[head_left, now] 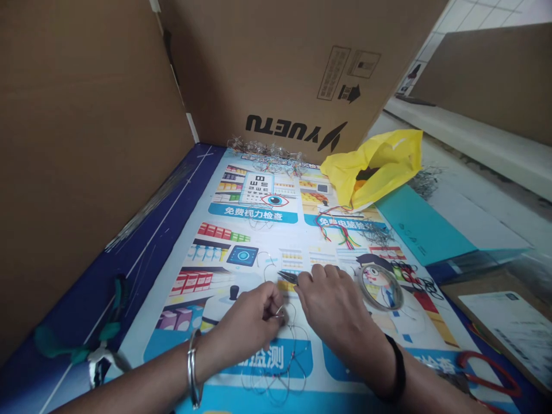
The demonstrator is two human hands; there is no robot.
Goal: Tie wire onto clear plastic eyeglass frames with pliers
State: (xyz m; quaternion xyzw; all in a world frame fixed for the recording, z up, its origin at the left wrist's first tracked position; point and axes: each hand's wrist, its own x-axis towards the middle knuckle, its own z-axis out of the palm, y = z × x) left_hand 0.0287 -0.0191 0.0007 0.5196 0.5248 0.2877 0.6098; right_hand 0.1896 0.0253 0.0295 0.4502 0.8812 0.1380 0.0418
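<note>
In the head view my left hand (254,313) pinches a thin bent wire (280,313) between thumb and fingertips. My right hand (334,305) is closed around pliers whose dark pointed jaws (288,277) stick out to the left, just above my left fingertips. The handles are hidden in my palm. Below my hands, a tangle of looped thin wire (276,376) with small beads or knots lies on the printed poster (196,313). Whether it joins the wire in my fingers, I cannot tell. A curved wire piece (265,261) lies above the left hand.
Green-handled pliers (110,330) lie at left, near straight wires (150,207). A clear tape roll (382,286), black and red cords (418,276) and red-handled scissors (487,374) are at right. A yellow bag (388,152) stands behind, near wire clusters (267,148). Cardboard walls (276,63) rise behind and left.
</note>
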